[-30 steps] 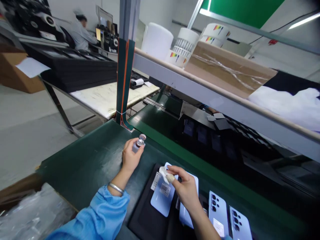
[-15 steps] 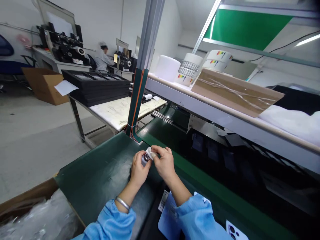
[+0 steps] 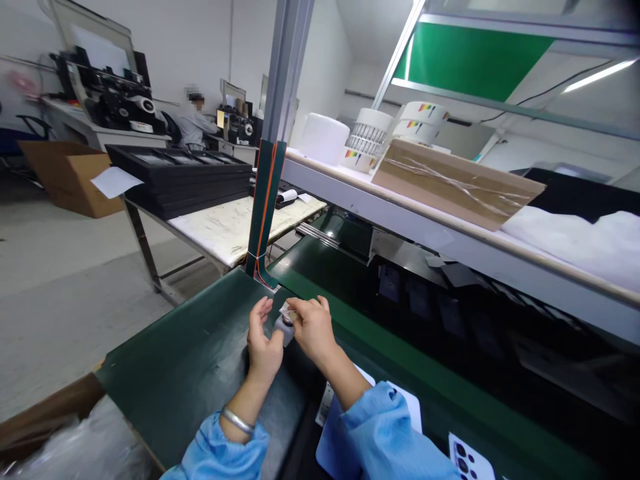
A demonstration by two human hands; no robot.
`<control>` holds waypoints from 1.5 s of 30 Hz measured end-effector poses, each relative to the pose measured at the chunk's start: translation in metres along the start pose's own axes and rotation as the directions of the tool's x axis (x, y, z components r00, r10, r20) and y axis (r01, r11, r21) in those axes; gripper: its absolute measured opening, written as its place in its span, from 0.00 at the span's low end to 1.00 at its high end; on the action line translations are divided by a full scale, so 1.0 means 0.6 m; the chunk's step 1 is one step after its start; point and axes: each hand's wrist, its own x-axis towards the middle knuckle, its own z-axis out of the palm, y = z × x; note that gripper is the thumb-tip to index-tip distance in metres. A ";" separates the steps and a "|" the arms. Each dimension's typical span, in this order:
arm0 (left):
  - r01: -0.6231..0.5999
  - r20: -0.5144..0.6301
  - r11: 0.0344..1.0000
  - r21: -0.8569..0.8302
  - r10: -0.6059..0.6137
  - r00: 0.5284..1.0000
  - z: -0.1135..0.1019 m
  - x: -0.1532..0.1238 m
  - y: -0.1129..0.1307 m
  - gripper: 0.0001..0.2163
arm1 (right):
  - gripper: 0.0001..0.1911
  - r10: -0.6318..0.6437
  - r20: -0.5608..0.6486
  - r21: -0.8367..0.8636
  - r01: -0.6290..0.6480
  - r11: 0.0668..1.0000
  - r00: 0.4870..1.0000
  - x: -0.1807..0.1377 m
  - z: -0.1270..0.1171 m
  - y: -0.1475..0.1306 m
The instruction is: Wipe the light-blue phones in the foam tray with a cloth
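Note:
A small whitish bottle (image 3: 285,331) with a metallic top stands at the far end of the green mat (image 3: 200,373), between my hands. Beside it, my left hand (image 3: 264,348) is open, fingers raised and apart, its thumb close to the bottle's side; whether it touches, I cannot tell. My right hand (image 3: 316,330) pinches a small white wipe (image 3: 286,310) over the bottle's top. Partly under my right sleeve lie light-blue phone-back panels (image 3: 334,445). Another panel with camera rings (image 3: 470,460) lies further right.
Beyond the mat runs a dark green conveyor belt (image 3: 310,260), with a metal post (image 3: 285,80) at its left. Above it, a shelf (image 3: 400,212) holds label rolls (image 3: 367,137) and a cardboard box (image 3: 455,183). Black trays (image 3: 185,183) are stacked on a side table. A person (image 3: 194,123) sits far back.
My left fingers have opened and come off the bottle. My right hand keeps the wipe at the bottle's top. The view has shifted slightly right.

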 end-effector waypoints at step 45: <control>-0.267 0.887 0.894 0.360 -0.239 0.396 0.035 -0.131 0.012 0.55 | 0.21 -0.075 -0.075 -0.029 0.073 0.997 0.994 -0.326 -0.069 0.127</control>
